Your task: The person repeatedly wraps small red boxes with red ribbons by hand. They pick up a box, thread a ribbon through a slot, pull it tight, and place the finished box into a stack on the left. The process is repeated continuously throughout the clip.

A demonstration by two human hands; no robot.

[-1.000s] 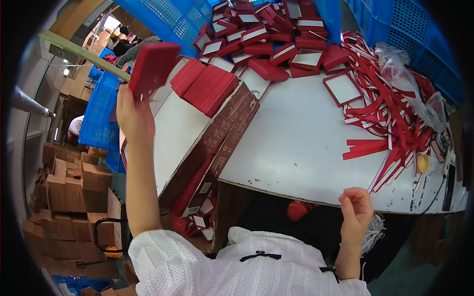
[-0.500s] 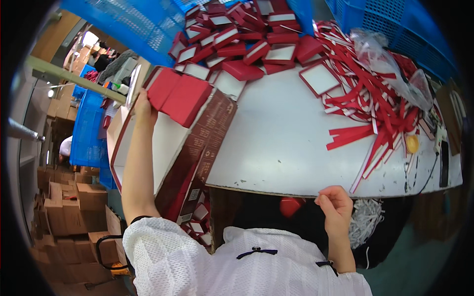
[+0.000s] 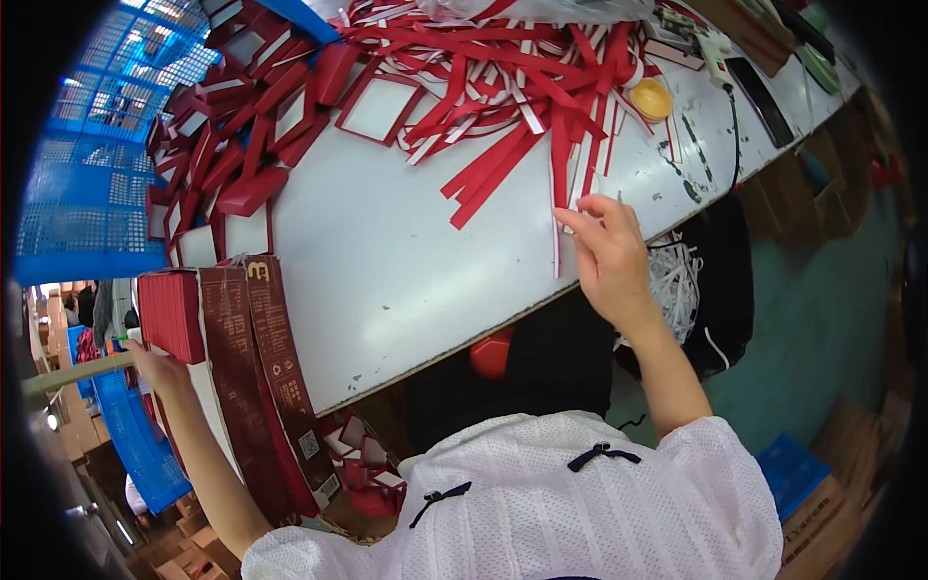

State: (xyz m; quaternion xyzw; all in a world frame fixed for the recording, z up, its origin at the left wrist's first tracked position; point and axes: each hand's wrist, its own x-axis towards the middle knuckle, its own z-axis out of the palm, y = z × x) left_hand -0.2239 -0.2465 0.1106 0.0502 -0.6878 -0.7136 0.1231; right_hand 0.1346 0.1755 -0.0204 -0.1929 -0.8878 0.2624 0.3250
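My left hand reaches far out to the left and touches the near end of a stack of red flat boxes. The stack lies in a carton with dark red printed flaps. The hand's fingers are partly hidden by the stack. My right hand is at the front edge of the white table, its fingertips pinched on a long red-and-white paper strip. A heap of such red strips spreads just beyond that hand.
Loose red box lids and trays are piled at the table's far left, beside a blue plastic crate. A yellow tape roll, a glue gun and a black phone lie at the right. Cardboard boxes stand on the floor.
My left hand brought a red box down from the air onto the stack in the carton. My right hand rose from below the table edge to the strips. The view swung right.
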